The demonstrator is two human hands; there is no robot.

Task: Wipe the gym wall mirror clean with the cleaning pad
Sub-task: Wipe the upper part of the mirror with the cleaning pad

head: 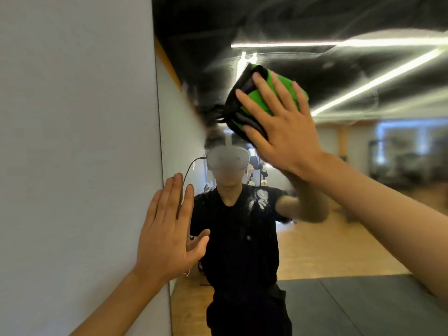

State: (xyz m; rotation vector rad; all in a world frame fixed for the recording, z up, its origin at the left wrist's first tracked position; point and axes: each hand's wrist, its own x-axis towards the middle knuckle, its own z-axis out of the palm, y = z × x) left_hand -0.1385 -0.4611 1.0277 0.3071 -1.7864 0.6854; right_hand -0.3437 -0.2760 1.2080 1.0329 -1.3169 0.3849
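Nearest, two bare forearms reaching forward from the lower corners. Left hand (167, 229) flat, fingers straight and together, thumb spread, laid at the left edge of the mirror (363, 178) where glass meets the plain pale wall (72, 141); holding nothing. Fingertips pointing up, palm toward the surface.

Higher and to the right, right hand (283, 124) spread wide, fingers straight and fanned, pressing the cleaning pad (259, 98) against the glass. No curl round the pad; only flat pressure from palm and fingers. Pad green with black edging and black straps or folds along its left side. Long axis tilted, running from lower left to upper right, upper end near the reflected ceiling lights (375, 78). Pad lying under and beyond the fingers, between hand and glass, sticking out past the fingertips at top and left; heel of the hand below its lower right edge.

On the glass around the pad, faint curved smears and hazy streaks, strongest across the upper part. White specks and a splash mark lower down, over the reflected dark shirt.

Farther, in the reflection: a person in dark clothes wearing a white headset (228, 158) with a thin cable at its side. Behind, a light wooden floor (303, 251), a dark grey mat (351, 306) at lower right, a black ceiling with long strip lights, an orange band along the wall top, and blurred gym equipment at far right.
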